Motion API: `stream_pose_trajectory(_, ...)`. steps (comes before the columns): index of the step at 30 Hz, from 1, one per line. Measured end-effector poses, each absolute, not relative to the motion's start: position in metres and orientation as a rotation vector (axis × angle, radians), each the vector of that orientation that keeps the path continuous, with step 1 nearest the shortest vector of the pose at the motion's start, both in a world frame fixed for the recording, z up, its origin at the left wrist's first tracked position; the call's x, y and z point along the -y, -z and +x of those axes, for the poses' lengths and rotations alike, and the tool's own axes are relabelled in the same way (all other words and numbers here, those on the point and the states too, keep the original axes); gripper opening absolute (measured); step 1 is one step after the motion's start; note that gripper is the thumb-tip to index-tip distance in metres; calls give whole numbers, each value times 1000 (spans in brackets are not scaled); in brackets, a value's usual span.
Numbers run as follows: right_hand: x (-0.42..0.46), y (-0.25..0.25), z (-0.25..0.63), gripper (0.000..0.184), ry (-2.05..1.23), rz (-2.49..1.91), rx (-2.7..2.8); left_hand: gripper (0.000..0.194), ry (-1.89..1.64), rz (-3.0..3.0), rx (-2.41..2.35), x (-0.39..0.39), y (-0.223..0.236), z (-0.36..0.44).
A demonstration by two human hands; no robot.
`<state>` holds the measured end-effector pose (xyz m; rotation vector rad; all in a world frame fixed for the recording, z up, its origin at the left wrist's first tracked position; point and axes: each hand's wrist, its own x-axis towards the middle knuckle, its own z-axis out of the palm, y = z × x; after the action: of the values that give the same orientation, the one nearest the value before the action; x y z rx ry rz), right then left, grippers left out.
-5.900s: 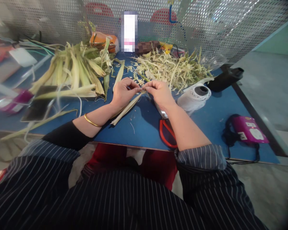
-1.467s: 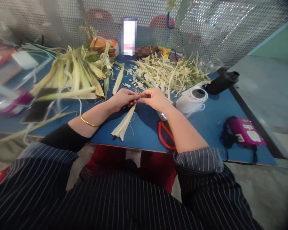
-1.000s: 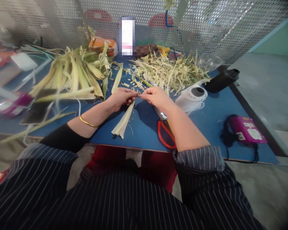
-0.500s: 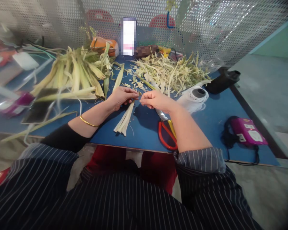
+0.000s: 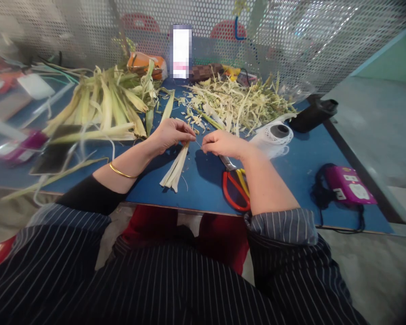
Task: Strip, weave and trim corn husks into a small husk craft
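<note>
My left hand [image 5: 172, 135] is closed, pinching the top of a small bundle of pale corn husk strips [image 5: 176, 169] whose loose ends fan down toward the table's front edge. Just to its right, my right hand [image 5: 219, 144] has its fingertips pressed together on a thin thread [image 5: 198, 144]. That thread runs across the short gap between both hands. Under my right wrist lies a pair of scissors [image 5: 236, 192] with red and yellow handles, its blades partly hidden. Beside the same wrist sits a spool of white thread [image 5: 274, 139] with a dark core.
Long husks [image 5: 103, 101] are heaped at the left, and shredded scraps [image 5: 243, 104] at the back right. A phone [image 5: 182, 52] stands upright against the perforated metal screen [image 5: 203, 22]. On the right are a black bottle-like object [image 5: 313, 115] and a purple corded box [image 5: 350, 185].
My right hand has moved slightly right and down, away from the left, and the thread between them now shows. My left hand keeps hold of the husk bundle.
</note>
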<state>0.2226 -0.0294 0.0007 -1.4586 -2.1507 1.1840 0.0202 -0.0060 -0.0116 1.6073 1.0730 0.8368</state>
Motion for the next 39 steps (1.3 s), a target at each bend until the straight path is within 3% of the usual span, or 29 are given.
stream_pose_trajectory(6,26,3,219,3,-1082,-1361,1905,21,-842,1593,-1068,3,12,18)
stream_pose_trajectory(14,25,7,206,31,-991,-1059,1624,18,-808,1577,-913,6,9,18)
stream_pose_trajectory(23,25,11,208,25,-923,-1131,1640,29,-817,1523,-820,5,11,17)
stream_pose_trajectory(27,24,15,206,30,-1256,-1198,1331,31,-862,1469,-803,5,12,19)
stream_pose_trajectory(31,24,17,203,20,-1555,-1117,1163,31,-863,1424,-781,7,12,20)
stream_pose_trajectory(39,25,17,200,13,-1625,-1128,1061,37,-888,1368,-843,9,12,22)
